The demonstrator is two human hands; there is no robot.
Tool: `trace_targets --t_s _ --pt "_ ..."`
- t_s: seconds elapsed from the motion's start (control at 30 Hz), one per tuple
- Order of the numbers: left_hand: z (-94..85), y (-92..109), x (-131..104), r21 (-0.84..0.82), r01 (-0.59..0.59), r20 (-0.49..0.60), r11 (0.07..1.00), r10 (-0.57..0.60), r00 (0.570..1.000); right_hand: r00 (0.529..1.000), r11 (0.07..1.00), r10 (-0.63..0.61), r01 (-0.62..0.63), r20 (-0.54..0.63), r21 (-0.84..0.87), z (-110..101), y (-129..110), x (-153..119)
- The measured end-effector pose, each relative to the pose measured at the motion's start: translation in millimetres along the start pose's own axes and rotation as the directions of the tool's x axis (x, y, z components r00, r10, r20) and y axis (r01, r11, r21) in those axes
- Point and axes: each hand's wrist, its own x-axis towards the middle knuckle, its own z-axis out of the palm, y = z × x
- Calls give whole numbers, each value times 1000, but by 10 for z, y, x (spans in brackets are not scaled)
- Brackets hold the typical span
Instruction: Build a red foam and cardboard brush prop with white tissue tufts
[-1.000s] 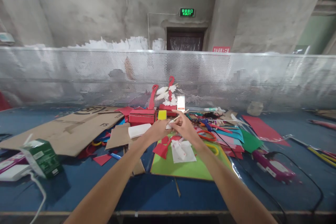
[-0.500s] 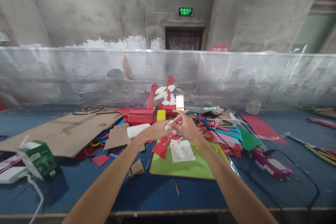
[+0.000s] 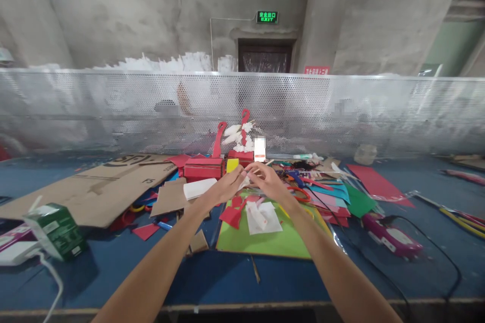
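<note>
Above the green board [image 3: 242, 242], my left hand [image 3: 228, 185] and my right hand [image 3: 267, 179] meet with fingertips close together. Both are closed on a small white piece of paper [image 3: 244, 182], partly hidden by the fingers. A thin pale stick [image 3: 270, 162] pokes out past my right fingers; the rest of it is mostly covered. Below the hands, a white paper sheet [image 3: 265, 224] with scraps on it lies on the board, beside a red cut-out piece [image 3: 231, 216].
Red boxes [image 3: 203, 169] with upright strips, a yellow block [image 3: 232, 165] and a lit phone [image 3: 259, 150] stand behind the hands. Flat cardboard [image 3: 113, 186] lies left. Coloured sheets [image 3: 337, 194], a glue gun [image 3: 294, 178] and a purple device [image 3: 392, 236] are at right.
My hands have drawn closer together, and the fingers now cover more of the stick. The right hand has shifted its fingers over the white paper. Things on the table look unmoved.
</note>
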Motion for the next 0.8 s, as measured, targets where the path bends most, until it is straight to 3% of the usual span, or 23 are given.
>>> trace_targets --t_s 0.1,0.2,0.4,0.53,0.8 --pt "-17 17 -20 -32 29 52 999 -27 998 1000 1000 -3 3 11 -29 -13 -5 2" --pt "-37 26 -28 -25 9 37 1000 -8 999 1000 999 -1 1 8 -41 -45 17 9" --pt "-53 40 -32 146 -67 -31 987 72 997 1000 991 10 -7 23 -131 -91 40 18" --pt "-61 58 -45 214 -91 11 972 91 996 998 987 -7 16 60 -162 -111 5 12" --pt "-69 38 6 368 -171 50 914 164 985 1000 968 10 -3 27 -249 -118 31 1"
